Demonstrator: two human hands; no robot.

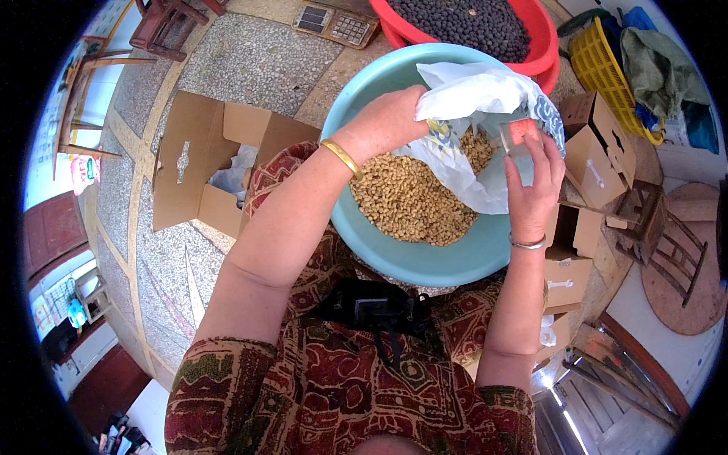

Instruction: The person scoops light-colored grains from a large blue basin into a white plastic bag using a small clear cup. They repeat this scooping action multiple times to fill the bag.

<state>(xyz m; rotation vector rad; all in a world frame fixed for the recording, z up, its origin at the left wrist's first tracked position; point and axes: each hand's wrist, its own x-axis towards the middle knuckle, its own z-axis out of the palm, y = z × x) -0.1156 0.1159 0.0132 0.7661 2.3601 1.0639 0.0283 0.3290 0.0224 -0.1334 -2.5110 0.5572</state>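
A light blue plastic basin (421,264) stands before me with a heap of small tan kernels (415,210) in it. My left hand (392,119) grips the rim of a white printed plastic bag (472,94) over the basin. The bag's mouth gapes towards me, and more tan kernels show inside it. At the bag's right side, my right hand (534,168) has its fingers on a small clear container (515,136) with a red label. The container's lower part is hard to make out against the bag.
Behind the basin is a red basin (546,57) of dark round nuts or fruits. An open cardboard box (187,159) stands at left, more boxes (597,159) at right. A weighing scale (335,25), a yellow basket (606,74) and a small wooden chair (642,219) are around.
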